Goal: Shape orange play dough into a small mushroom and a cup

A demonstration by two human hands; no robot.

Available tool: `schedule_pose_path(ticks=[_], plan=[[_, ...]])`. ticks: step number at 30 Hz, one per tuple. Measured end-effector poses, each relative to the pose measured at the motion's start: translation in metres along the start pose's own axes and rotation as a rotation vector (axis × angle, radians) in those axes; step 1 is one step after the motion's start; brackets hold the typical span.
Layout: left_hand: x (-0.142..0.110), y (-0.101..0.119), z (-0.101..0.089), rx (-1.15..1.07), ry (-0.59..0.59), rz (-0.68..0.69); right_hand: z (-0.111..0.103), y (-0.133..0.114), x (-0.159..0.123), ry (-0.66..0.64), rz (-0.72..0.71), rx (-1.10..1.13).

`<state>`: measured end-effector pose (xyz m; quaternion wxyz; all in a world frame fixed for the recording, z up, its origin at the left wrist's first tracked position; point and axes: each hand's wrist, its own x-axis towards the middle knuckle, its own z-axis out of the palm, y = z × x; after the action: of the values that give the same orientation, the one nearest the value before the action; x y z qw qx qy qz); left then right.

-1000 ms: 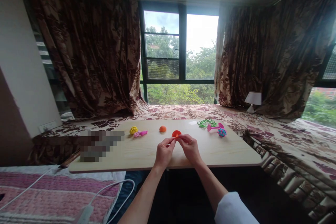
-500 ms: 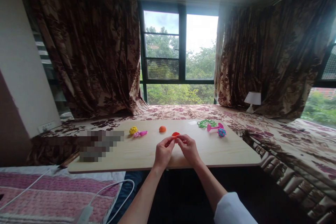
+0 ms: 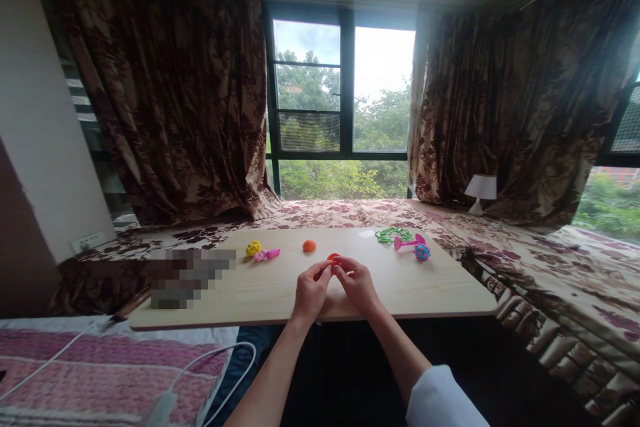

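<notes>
Over the front middle of the table, my left hand [image 3: 311, 288] and my right hand [image 3: 357, 285] meet at the fingertips. Both pinch a small orange-red piece [image 3: 333, 257] between them. Its curved upper edge shows above the fingers; the fingers cover the rest, so I cannot tell its kind. Just beyond it, slightly to the left, an orange dome-shaped thing [image 3: 309, 245] rests on the table. Farther left lie a knobbly yellow ball [image 3: 253, 249] and a pink, twisted-looking piece [image 3: 270, 254] touching or close to it.
The pale wooden table [image 3: 280, 293] has a rounded front edge. At its back right are a green chain-like coil [image 3: 387, 235], a pink dumbbell-shaped toy [image 3: 407, 242] and a blue ball with pink studs [image 3: 422, 252]. A blurred patch covers the left end. A white lamp [image 3: 482, 188] stands beyond.
My fingertips have shifted very slightly around the orange-red piece, and a little less of it shows above them. Both hands stay in the same place. The other things have not moved.
</notes>
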<state>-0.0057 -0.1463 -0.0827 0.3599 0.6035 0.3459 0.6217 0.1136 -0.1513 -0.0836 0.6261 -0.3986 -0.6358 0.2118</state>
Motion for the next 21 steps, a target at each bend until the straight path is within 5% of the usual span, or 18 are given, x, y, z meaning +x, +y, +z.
schedule_pose_path(ticks=[6, 16, 21], plan=[[-0.002, 0.004, -0.001, -0.055, 0.006, -0.051, -0.001, -0.002, -0.001, 0.020, -0.064, -0.011], [-0.001, 0.007, 0.008, -0.804, -0.208, -0.520, -0.002, -0.014, -0.005, -0.021, -0.148, -0.081], [0.002, 0.005, 0.003, -0.904, -0.208, -0.662, 0.001, -0.011, -0.005, -0.012, -0.096, -0.039]])
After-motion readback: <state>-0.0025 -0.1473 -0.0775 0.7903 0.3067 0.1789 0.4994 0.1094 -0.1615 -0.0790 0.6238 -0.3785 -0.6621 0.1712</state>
